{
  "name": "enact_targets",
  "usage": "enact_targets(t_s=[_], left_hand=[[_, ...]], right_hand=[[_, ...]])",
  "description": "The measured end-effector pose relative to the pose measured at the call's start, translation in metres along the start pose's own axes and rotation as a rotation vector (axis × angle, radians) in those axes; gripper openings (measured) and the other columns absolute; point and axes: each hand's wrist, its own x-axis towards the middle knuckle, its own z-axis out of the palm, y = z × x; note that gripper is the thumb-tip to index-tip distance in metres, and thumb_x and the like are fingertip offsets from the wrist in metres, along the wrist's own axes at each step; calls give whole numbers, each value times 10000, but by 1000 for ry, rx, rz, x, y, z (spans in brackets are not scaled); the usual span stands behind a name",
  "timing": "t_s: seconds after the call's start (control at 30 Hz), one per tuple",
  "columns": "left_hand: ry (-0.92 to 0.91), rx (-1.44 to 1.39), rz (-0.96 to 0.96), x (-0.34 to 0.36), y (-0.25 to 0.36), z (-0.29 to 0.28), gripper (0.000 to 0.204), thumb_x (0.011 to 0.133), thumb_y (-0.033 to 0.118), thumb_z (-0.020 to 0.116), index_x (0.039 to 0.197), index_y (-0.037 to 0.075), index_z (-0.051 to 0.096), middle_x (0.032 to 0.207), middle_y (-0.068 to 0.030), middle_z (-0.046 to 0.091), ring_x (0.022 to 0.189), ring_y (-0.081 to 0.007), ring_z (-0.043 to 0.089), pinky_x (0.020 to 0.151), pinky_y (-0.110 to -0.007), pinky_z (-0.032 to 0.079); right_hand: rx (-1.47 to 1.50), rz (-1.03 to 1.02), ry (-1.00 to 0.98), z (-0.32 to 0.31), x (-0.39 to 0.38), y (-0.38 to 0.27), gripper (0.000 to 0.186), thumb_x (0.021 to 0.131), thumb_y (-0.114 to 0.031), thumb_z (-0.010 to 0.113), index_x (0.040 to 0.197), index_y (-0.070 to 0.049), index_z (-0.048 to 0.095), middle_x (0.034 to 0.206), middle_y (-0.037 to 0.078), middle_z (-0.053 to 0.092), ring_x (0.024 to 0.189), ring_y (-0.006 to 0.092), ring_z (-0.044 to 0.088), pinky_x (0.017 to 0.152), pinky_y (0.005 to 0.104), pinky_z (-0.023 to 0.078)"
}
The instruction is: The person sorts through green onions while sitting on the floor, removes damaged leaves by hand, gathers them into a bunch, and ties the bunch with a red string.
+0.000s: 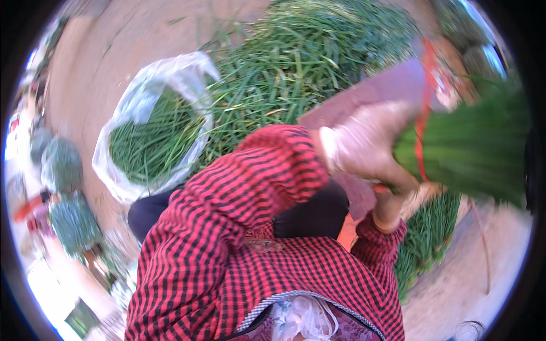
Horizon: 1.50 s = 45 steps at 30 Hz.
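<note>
At the right, a thick bunch of long green leaves like garlic chives (466, 150) lies sideways, with a red tie (420, 145) round its near end. My left hand (372, 139), in a thin translucent glove, is closed on that end next to the tie. Beneath it my right hand (392, 196) reaches up against the bunch's underside; its fingers are mostly hidden and blurred. The red tie runs upward past the bunch. Under my hands is a flat purplish-brown board (364, 96).
A large heap of loose green leaves (296, 68) lies ahead. Left of it stands a white plastic bag (108, 145) part filled with leaves. More bundles (429, 244) lie at the lower right, by a thin stick (482, 244). Wrapped green bundles (74, 221) stand at the far left.
</note>
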Motion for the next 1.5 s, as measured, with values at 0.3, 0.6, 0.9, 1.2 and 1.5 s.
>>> enact_targets(t_s=[0.3,0.6,0.9,1.2,1.5], left_hand=[[-3,343,-35,-63,-82,12,1074,531,426,909,1418,65,423,1241,-198,607,1181,-355,581,1034,-448,445],[-63,1021,-189,-36,-3,-37,701,572,456,826,1049,-19,632,1014,-198,646,1000,-370,636,921,-448,500],[-101,1341,-700,-62,-36,-16,617,584,258,851,1086,9,592,1071,-149,604,991,-293,653,858,-387,532],[-303,1461,-564,-48,-39,-11,1233,558,526,840,1477,-62,265,1443,-253,435,1263,-344,534,1101,-484,362],[-375,1495,-576,-52,-50,18,858,726,378,750,1419,32,381,1073,-150,615,1020,-296,622,819,-382,516]], right_hand=[[-376,176,-33,25,1,50,404,898,-222,714,1201,18,598,1021,66,682,1001,188,635,916,340,492],[-613,267,-154,45,12,34,344,904,-169,706,1170,27,611,992,61,692,984,160,634,917,317,489],[-85,106,110,57,2,28,160,948,-69,623,1089,-4,661,836,37,670,701,83,627,648,223,521],[294,259,-81,43,11,50,296,1027,-283,530,858,-60,625,684,1,622,546,67,546,518,201,442],[234,316,-14,52,7,9,296,968,-227,561,716,-73,578,621,-26,535,515,70,485,485,223,375]])
